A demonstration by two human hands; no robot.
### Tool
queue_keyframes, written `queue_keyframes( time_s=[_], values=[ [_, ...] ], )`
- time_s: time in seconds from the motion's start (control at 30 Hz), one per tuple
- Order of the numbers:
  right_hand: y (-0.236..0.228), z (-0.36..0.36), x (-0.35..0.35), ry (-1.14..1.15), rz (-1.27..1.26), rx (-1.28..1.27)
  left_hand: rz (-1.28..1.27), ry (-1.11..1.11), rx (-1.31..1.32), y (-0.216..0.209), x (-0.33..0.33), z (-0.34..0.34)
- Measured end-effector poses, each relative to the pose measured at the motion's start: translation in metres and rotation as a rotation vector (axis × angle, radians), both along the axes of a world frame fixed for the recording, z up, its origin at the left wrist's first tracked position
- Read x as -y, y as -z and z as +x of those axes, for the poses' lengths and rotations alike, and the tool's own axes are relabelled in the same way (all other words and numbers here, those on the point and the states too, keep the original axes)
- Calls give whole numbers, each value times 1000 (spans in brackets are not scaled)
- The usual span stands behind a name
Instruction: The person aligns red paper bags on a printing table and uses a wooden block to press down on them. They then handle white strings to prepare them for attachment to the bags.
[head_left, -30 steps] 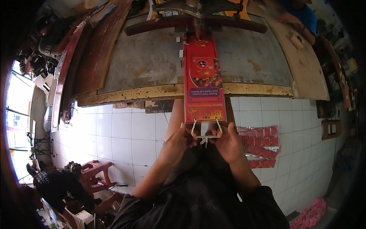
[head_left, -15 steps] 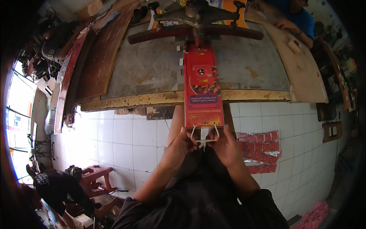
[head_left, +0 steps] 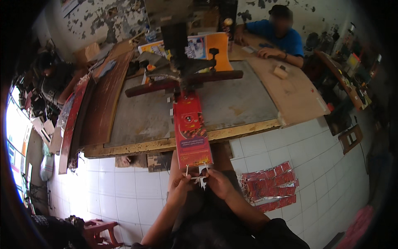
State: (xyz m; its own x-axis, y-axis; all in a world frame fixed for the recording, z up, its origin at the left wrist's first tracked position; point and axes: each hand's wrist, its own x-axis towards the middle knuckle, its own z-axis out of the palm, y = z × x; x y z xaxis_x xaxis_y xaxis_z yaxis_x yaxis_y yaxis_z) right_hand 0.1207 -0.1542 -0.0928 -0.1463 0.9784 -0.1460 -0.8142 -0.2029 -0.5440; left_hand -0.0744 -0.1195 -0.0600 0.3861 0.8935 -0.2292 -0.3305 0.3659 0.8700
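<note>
A long red printed cardboard piece [head_left: 191, 135], seemingly a stack, lies on the table and juts over its near edge toward me. Its far end sits under the dark metal press [head_left: 182, 68]. White cord [head_left: 193, 177] comes out of two holes at the near end and runs across between my hands. My left hand [head_left: 180, 187] is closed, its fingertips pinching the cord at the left. At the right, my right hand [head_left: 219, 184] is closed on the cord too, close under the cardboard edge. Part of the fingers is hidden.
Red printed strips [head_left: 271, 184] lie stacked on the white tiled floor at the right. A wooden block [head_left: 281, 72] rests on the board at the table's right, near a person in blue [head_left: 293, 41]. Another person [head_left: 52, 76] is at the left. A red stool [head_left: 101, 232] stands lower left.
The view has tilted up and swung right, so the table and cardboard appear lower and further left. Both hands stay at the cord, with little shift of the fingers.
</note>
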Motion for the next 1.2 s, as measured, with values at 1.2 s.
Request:
queue_keyframes(
  time_s=[1.2],
  values=[
    [-27, -25, 18, 9, -4, -143, 14, 4, 188, -56, 28, 15]
  ],
)
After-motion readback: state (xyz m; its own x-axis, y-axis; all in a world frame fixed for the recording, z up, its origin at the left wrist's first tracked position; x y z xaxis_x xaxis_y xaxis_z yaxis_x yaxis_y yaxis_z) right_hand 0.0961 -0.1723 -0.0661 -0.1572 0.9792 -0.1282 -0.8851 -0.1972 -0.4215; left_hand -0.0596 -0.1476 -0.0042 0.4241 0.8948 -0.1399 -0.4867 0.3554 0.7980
